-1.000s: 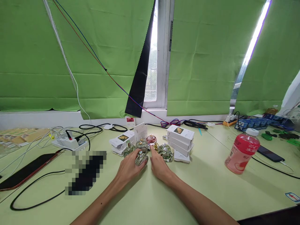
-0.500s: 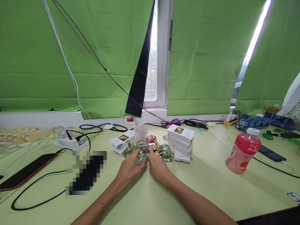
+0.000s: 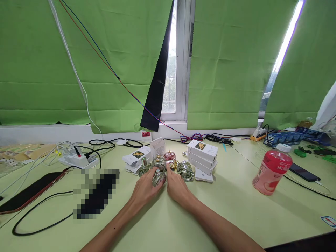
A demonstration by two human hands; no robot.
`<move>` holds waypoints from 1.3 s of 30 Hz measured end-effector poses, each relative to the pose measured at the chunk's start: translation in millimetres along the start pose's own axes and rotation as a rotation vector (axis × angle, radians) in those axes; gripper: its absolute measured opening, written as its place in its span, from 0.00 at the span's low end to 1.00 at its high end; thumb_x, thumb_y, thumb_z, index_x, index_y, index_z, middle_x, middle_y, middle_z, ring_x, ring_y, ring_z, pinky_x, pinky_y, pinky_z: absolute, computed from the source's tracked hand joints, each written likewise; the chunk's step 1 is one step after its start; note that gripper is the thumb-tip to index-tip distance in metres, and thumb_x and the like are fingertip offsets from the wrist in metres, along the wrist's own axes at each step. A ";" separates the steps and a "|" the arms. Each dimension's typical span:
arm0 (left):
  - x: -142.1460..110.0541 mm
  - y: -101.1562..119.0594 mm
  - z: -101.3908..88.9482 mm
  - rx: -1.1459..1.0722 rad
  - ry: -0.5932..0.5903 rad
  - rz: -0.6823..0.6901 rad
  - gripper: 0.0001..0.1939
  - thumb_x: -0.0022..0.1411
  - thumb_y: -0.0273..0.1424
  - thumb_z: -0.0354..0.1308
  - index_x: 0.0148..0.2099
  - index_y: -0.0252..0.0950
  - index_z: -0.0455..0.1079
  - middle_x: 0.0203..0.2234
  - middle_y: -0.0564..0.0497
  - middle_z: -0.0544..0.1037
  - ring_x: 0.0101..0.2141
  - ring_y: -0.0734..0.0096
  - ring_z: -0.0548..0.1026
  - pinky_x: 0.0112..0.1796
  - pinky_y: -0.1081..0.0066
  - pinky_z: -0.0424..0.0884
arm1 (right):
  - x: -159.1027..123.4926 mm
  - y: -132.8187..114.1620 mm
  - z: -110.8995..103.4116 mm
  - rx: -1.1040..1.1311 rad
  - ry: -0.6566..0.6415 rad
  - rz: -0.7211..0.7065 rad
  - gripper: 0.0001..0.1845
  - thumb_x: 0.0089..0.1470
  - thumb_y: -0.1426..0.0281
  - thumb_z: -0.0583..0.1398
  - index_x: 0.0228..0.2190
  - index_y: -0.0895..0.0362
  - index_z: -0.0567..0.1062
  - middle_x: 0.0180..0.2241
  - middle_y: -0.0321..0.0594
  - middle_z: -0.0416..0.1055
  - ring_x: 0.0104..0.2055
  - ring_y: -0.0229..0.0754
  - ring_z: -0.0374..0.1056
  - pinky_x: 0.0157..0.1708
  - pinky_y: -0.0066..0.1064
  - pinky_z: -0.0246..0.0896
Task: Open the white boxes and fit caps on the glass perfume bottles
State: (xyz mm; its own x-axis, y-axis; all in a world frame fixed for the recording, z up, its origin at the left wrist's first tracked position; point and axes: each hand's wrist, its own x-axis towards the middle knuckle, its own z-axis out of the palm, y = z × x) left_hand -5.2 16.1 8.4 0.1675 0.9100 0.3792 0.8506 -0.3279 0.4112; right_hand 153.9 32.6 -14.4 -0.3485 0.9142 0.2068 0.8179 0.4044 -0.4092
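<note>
Glossy clear glass bottle (image 3: 158,179); matt paper boxes (image 3: 202,154); smooth tabletop (image 3: 168,227)

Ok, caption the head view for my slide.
Left hand around a bottle, right hand beside it, white boxes beyond.

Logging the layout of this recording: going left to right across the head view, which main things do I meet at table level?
Red-edged black phone, left hand holding a rounded clear-glass bottle, right hand, stack of white cardboard boxes, pink plastic drink bottle with a white cap, blue-edged white sticker.
</note>
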 end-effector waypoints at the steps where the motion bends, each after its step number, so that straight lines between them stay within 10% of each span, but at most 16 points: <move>1: 0.0 -0.2 0.0 0.001 0.000 0.002 0.13 0.62 0.38 0.55 0.48 0.42 0.70 0.44 0.49 0.81 0.44 0.55 0.79 0.38 0.66 0.71 | -0.7 -0.6 -0.7 -0.005 -0.004 0.002 0.46 0.52 0.84 0.55 0.69 0.62 0.46 0.50 0.55 0.75 0.47 0.54 0.75 0.41 0.34 0.65; 12: 0.0 -1.4 0.2 0.007 -0.025 -0.002 0.15 0.63 0.39 0.55 0.50 0.42 0.69 0.46 0.48 0.81 0.46 0.54 0.79 0.40 0.65 0.71 | -5.9 -5.5 -9.3 0.124 0.099 -0.027 0.29 0.56 0.85 0.52 0.58 0.58 0.63 0.45 0.48 0.76 0.45 0.49 0.75 0.39 0.31 0.61; 39: -0.5 0.9 -1.1 0.032 -0.009 0.004 0.12 0.63 0.40 0.55 0.46 0.42 0.71 0.44 0.48 0.81 0.43 0.54 0.79 0.39 0.65 0.71 | -9.8 2.1 -9.7 0.000 0.016 0.046 0.29 0.49 0.91 0.50 0.49 0.56 0.66 0.44 0.48 0.70 0.43 0.48 0.72 0.34 0.30 0.54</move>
State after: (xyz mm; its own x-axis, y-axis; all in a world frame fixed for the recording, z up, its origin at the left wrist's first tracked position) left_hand -5.1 15.0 9.5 0.1756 0.9109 0.3733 0.8651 -0.3238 0.3830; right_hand 163.5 24.2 -8.8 -0.3037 0.9311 0.2019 0.8329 0.3623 -0.4184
